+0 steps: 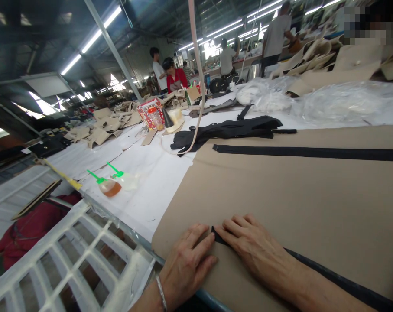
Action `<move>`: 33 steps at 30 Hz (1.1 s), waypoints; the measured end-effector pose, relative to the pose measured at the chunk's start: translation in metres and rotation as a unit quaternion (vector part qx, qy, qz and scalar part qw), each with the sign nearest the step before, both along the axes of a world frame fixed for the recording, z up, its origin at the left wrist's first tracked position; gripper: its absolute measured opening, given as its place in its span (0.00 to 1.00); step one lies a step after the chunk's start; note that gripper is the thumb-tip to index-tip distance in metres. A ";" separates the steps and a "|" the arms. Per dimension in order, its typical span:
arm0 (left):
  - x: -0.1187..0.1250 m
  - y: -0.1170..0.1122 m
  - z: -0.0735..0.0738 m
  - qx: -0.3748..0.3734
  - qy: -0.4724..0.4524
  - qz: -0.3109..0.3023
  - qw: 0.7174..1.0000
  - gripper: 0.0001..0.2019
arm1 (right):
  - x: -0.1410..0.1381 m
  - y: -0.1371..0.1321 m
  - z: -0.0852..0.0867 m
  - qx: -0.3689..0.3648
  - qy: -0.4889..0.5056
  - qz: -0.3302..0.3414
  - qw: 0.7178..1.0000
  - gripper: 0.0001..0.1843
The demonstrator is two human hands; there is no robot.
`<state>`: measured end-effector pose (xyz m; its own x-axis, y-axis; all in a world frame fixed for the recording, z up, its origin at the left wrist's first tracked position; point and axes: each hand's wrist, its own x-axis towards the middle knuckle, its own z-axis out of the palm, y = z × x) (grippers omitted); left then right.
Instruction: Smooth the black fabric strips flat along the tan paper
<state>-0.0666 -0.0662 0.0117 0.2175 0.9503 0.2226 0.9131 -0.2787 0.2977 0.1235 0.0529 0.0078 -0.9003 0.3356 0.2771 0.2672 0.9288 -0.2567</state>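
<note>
A long black fabric strip [316, 261] lies along the near edge of a large tan sheet [297, 195], running under my right hand to the lower right. My right hand [248, 240] rests on it near its end, palm down, fingers stretched out. At the strip's tip is my left hand [190, 260], index fingertip against or beside it and thumb apart below. Whether the tip is pinched cannot be made out. A second black strip [306, 151] lies straight across the sheet farther off. Beyond it is a bundle of black strips [228, 130].
Two squeeze bottles with green nozzles, one amber [109, 187] and one clear [127, 180], lie on the white table covering [144, 173]. A pale hose [201, 86] hangs to the table. White slatted rack [95, 255] at lower left. Plastic bags [345, 102], tan pieces and several people beyond.
</note>
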 end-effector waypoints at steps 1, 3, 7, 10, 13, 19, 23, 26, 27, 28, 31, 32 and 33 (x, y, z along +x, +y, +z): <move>-0.001 0.000 0.000 -0.002 0.001 0.001 1.000 0.18 | 0.000 0.000 0.000 0.002 -0.006 -0.002 1.000 0.15; -0.003 0.000 0.000 -0.008 0.005 0.002 1.000 0.19 | -0.002 0.000 0.001 0.008 -0.019 -0.003 1.000 0.15; -0.004 0.002 0.003 -0.009 0.031 -0.006 0.999 0.19 | -0.005 0.001 0.004 0.017 -0.032 -0.006 0.999 0.17; -0.004 0.005 0.008 -0.008 0.056 -0.027 0.998 0.18 | -0.006 0.002 0.004 0.023 -0.032 -0.014 0.999 0.17; -0.004 0.009 0.011 -0.017 0.074 -0.057 0.995 0.16 | -0.004 0.001 0.002 0.018 -0.020 -0.043 0.999 0.17; -0.009 0.017 0.012 -0.052 0.073 -0.084 0.992 0.15 | 0.007 0.007 0.000 -0.008 -0.024 -0.013 1.000 0.11; -0.011 0.020 0.014 -0.058 0.072 -0.093 0.991 0.15 | 0.016 0.017 0.004 0.006 -0.040 0.035 0.999 0.07; -0.011 0.022 0.015 -0.047 0.075 -0.094 0.992 0.21 | 0.020 0.024 0.009 0.000 -0.053 0.035 0.998 0.05; -0.010 0.023 0.015 -0.040 0.077 -0.092 0.992 0.22 | 0.021 0.025 0.011 -0.005 -0.058 0.031 0.998 0.05; -0.009 0.024 0.016 -0.033 0.081 -0.092 0.992 0.23 | 0.022 0.026 0.013 -0.007 -0.064 0.030 0.997 0.05; -0.006 0.026 0.016 -0.013 0.095 -0.093 0.991 0.22 | 0.025 0.027 0.018 0.010 -0.071 0.041 0.997 0.04; -0.005 0.026 0.017 -0.007 0.100 -0.093 0.991 0.21 | 0.026 0.027 0.019 0.023 -0.070 0.048 0.996 0.04; -0.003 0.027 0.017 -0.002 0.104 -0.092 0.990 0.21 | 0.027 0.027 0.020 0.039 -0.070 0.056 0.995 0.04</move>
